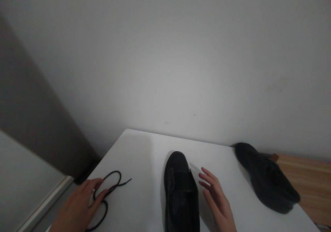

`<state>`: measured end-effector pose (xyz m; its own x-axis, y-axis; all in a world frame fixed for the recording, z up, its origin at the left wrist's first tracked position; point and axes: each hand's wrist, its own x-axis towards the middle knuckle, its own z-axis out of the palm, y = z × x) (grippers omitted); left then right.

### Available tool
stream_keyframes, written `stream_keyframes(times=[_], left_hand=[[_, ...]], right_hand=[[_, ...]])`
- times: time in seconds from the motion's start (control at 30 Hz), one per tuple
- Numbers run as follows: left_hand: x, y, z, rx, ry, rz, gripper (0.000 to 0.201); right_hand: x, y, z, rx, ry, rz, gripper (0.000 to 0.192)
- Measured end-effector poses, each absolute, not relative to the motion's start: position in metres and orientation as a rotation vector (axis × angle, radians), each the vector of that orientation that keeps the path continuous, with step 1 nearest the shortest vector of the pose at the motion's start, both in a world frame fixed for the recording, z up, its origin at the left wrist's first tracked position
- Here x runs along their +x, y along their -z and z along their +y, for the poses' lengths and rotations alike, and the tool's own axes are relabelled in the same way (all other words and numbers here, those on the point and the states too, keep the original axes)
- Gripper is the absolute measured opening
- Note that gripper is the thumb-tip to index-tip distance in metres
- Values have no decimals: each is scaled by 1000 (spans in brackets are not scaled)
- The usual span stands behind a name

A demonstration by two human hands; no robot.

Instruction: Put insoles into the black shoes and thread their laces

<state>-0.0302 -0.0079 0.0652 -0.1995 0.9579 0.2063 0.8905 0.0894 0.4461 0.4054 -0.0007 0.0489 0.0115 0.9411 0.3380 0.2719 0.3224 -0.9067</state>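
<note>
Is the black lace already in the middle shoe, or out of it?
Out. The lace lies looped on the white table under the left hand, apart from the middle shoe, whose eyelets look empty.

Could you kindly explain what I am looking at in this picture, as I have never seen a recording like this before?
No machine is involved: a person wears a camera on the head, looking forward and down, so both bare hands enter from the bottom edge. In front stands a white table against a pale wall. The left hand rests on a loose black shoelace, fingers at its loops. The right hand is open, holding nothing, right beside a black shoe in the middle; whether it touches is unclear. A second black shoe lies at the table's right edge, with a wooden surface beyond it.
</note>
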Motion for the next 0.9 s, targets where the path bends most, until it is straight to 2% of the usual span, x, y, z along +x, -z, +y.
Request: stream_keyframes(times=[0.17, 0.33, 0.57, 0.9], left_hand=[[-35, -51, -18, 1942, -574, 2198, 34], [-25, -60, -17, 1958, -485, 2156, 25], [-13, -70, -17, 1997, -407, 2194, 22], [4, -68, -18, 1912, -703, 2171, 22]], right_hand=[[401, -53, -3, -1178, -718, -1556, 27], [394, -56, -7, -1155, -732, -1502, 25], [394, -52, -9, -1155, -720, -1472, 23], [394, -51, -9, -1157, -678, -1480, 24]])
